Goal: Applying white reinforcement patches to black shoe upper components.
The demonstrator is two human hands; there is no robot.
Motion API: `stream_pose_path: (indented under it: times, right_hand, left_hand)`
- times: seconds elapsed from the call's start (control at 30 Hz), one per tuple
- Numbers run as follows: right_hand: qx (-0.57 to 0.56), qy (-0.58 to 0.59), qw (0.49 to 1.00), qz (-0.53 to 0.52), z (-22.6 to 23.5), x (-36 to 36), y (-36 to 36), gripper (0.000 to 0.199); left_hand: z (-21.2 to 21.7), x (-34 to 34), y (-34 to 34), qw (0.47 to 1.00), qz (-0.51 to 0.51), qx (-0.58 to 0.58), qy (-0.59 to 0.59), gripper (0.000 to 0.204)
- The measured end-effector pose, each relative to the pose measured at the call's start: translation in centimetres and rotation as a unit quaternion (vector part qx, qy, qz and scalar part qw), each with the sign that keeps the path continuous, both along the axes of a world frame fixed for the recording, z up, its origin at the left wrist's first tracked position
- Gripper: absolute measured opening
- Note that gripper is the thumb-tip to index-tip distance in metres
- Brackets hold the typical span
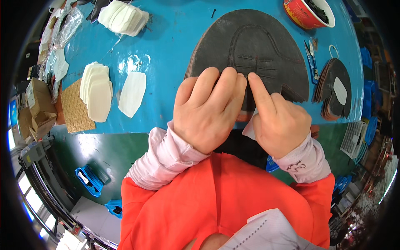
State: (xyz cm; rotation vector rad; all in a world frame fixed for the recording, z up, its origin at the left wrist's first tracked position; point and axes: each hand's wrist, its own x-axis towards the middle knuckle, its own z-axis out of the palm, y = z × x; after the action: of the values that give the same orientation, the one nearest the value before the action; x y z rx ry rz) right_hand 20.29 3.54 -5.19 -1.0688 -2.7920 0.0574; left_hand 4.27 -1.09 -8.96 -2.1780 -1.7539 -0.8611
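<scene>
A stack of black shoe uppers (pixel 266 41), flat and rounded at the far end, lies on the blue table directly before me. My left hand (pixel 210 108) is closed over the top piece, its bent fingers pressed at the middle slit; its thumb is hidden. Close beside it, my right hand (pixel 281 121) stretches its index finger onto the same slit, the tip almost touching the left fingers. The right hand's other fingers are curled, and a white patch (pixel 248 129) sticks out beneath them. Stitched lines run across the top upper.
White patches (pixel 100 91) are stacked on a tan woven sheet (pixel 73 108), with a single white patch (pixel 132 95) alongside. A white bundle (pixel 123 18) lies far left. Rightward are blue-handled snips (pixel 312 64), a red-and-white tub (pixel 306 16) and a smaller dark stack (pixel 343 75).
</scene>
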Motion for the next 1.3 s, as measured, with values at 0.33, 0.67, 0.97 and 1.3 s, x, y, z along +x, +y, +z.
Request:
stream_pose_path:
  times: [0.33,0.67,0.97,1.3]
  right_hand:
    - [-0.035,0.136,0.990,0.002,-0.9,2.4,-0.9,0.062]
    - [-0.063,0.063,0.996,-0.027,0.5,0.5,-0.6,0.063]
    - [-0.015,0.048,0.999,-0.023,-0.5,0.4,-0.6,0.062]
    - [-0.114,0.196,0.972,-0.062,-1.1,1.9,-1.2,0.059]
  left_hand:
    - [0.2,-0.3,-0.7,0.999,0.005,0.023,-0.035,0.040]
    - [0.8,0.5,-0.3,0.999,0.031,0.001,0.011,0.037]
    - [1.1,0.6,-0.3,0.996,0.020,-0.077,0.048,0.038]
    - [0.9,-0.4,-0.9,0.999,-0.014,-0.024,-0.023,0.042]
